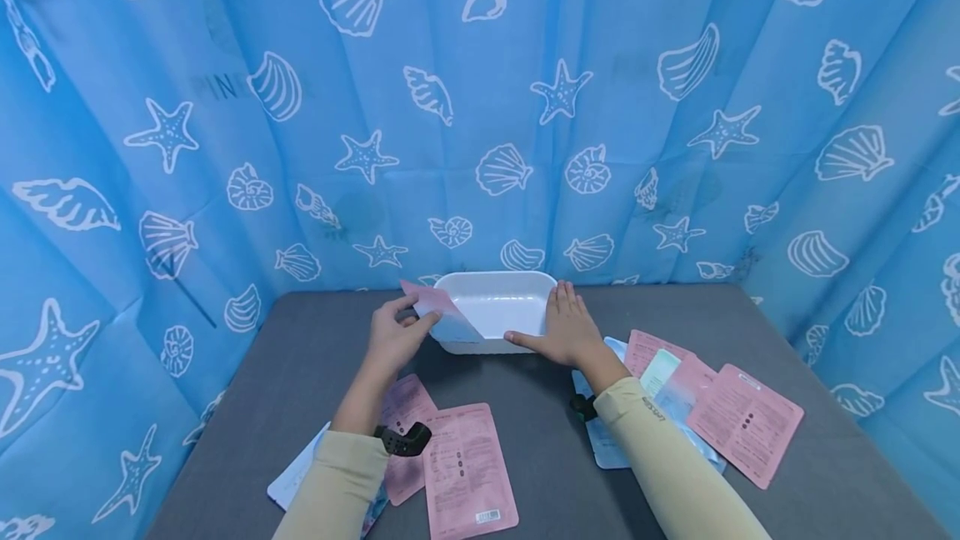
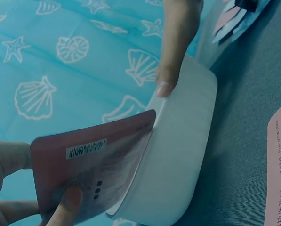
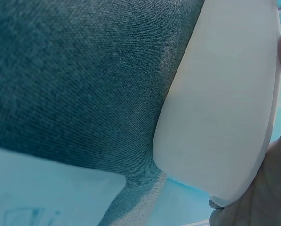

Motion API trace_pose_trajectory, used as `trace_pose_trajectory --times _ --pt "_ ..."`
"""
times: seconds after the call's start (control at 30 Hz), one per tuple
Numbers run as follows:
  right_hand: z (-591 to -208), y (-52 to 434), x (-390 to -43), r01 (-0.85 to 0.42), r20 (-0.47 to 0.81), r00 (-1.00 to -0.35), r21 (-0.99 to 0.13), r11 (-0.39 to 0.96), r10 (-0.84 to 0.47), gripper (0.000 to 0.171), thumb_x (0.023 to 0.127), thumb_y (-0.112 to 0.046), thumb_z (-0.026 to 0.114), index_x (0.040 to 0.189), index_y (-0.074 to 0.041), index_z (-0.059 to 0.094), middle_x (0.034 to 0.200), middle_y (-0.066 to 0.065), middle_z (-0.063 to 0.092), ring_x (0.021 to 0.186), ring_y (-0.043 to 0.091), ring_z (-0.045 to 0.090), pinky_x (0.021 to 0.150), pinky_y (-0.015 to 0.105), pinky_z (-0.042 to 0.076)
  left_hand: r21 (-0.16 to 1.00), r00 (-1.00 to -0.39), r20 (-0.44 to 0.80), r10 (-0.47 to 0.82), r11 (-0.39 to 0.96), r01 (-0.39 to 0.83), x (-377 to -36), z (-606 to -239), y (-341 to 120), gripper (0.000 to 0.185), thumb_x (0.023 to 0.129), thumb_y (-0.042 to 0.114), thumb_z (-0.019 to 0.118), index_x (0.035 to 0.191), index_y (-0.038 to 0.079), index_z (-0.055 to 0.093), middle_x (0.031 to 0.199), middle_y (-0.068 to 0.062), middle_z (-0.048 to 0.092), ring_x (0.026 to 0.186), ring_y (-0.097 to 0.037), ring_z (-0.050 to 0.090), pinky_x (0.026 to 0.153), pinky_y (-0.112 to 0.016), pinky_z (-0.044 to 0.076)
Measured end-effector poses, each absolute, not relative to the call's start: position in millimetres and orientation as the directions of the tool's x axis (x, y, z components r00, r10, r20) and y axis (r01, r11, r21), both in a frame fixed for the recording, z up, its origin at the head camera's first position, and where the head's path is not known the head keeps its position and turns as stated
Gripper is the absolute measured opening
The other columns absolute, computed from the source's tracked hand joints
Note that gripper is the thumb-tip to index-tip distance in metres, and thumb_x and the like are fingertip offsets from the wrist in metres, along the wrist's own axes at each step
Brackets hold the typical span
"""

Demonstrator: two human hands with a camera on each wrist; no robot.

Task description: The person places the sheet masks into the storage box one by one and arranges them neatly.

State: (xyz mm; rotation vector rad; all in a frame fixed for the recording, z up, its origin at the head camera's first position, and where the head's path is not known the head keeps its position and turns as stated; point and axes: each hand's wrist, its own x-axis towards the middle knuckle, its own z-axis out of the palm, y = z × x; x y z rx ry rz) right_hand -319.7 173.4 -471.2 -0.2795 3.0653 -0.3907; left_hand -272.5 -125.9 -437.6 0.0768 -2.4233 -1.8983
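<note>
My left hand [image 1: 393, 336] pinches a pink face-mask packet [image 1: 450, 315] between thumb and fingers. The packet slants over the left end of a white plastic tub [image 1: 491, 347]. In the left wrist view its barcoded back [image 2: 121, 162] faces the camera, its lower edge overlapping the tub's rim. Across the tub, my right hand [image 1: 567, 327] rests at the right end, fingers straight along that side and thumb [image 2: 164, 88] on the near rim. The right wrist view shows the tub's smooth outer wall [image 3: 220, 94] against the palm side. White inner surface shows inside the tub.
Two pink packets [image 1: 471, 469] and a white-blue one [image 1: 296, 473] lie by my left forearm. Several pink and blue packets [image 1: 745, 423] overlap beside my right forearm. A blue shell-print curtain [image 1: 480, 107] hangs behind the grey tabletop [image 1: 555, 457].
</note>
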Motion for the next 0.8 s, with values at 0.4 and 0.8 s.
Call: trace_pose_trajectory --times 0.4,0.8 --pt "-471.3 174.1 -319.9 -0.175 -0.027 -0.982 -0.242 0.954 -0.187 0.136 0.086 -0.092 0.049 0.165 0.011 0.009 0.176 0.029 0.002 0.166 0.043 0.000 0.135 0.056 0.006 0.968 -0.972 0.137 -0.192 0.232 0.090 -257.8 -436.5 -117.9 0.068 0.098 0.025 0.076 0.154 -0.004 0.050 0.158 -0.024 0.042 0.141 -0.044 0.055 0.110 -0.053 0.053" --pt "-471.7 172.6 -319.1 -0.167 -0.007 -0.985 -0.264 0.950 -0.175 0.136 0.085 -0.091 0.049 0.165 0.012 0.010 0.176 0.029 0.004 0.166 0.045 0.001 0.134 0.057 0.006 0.960 -0.984 0.145 -0.104 0.256 0.114 -247.2 -442.5 -105.4 0.059 0.097 0.026 0.079 0.149 0.007 0.057 0.148 -0.019 0.051 0.121 -0.033 0.072 0.100 -0.047 0.060"
